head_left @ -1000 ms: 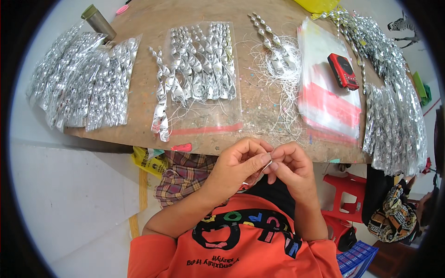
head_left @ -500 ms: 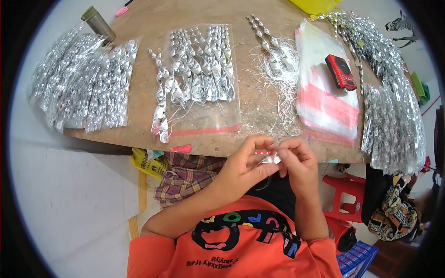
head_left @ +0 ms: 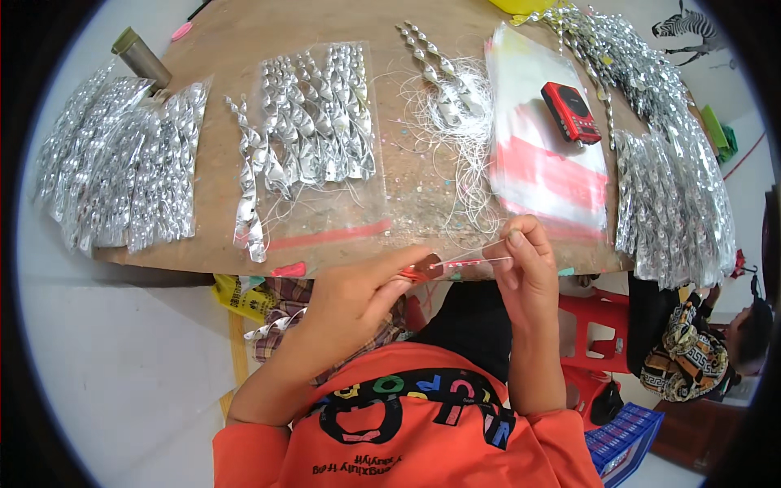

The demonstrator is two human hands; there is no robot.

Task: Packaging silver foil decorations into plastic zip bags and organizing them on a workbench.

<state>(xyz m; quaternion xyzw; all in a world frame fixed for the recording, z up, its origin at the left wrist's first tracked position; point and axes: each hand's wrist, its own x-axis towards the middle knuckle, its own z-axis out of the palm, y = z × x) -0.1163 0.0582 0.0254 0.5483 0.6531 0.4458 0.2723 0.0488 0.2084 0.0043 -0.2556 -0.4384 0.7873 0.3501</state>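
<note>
My left hand point(head_left: 346, 294) is closed round a silver twisted foil strip point(head_left: 275, 325), whose far end trails out past my left wrist. At my left fingertips the shiny end of the foil point(head_left: 425, 267) shows reddish. My right hand point(head_left: 529, 264) pinches a thin white string point(head_left: 476, 254), stretched taut between it and that end. Both hands are just over the table's front edge. Beyond them lies a tangled bundle of white strings point(head_left: 468, 175), with two foil spirals point(head_left: 435, 69) on it. Left of it, several foil spirals point(head_left: 313, 122) rest on a clear plastic bag point(head_left: 350, 213).
Packed silver spirals point(head_left: 122, 163) pile up at the left, near a metal cylinder point(head_left: 142, 58). A red speaker-like device point(head_left: 571, 112) sits on stacked clear bags point(head_left: 541, 183). More silver strips point(head_left: 671, 195) hang over the right edge. A red stool point(head_left: 598, 329) and another person point(head_left: 691, 350) are at right.
My hands were together at the foil's end. Now the left has moved left with the foil, and the right is apart, drawing the string taut. The view has shifted slightly.
</note>
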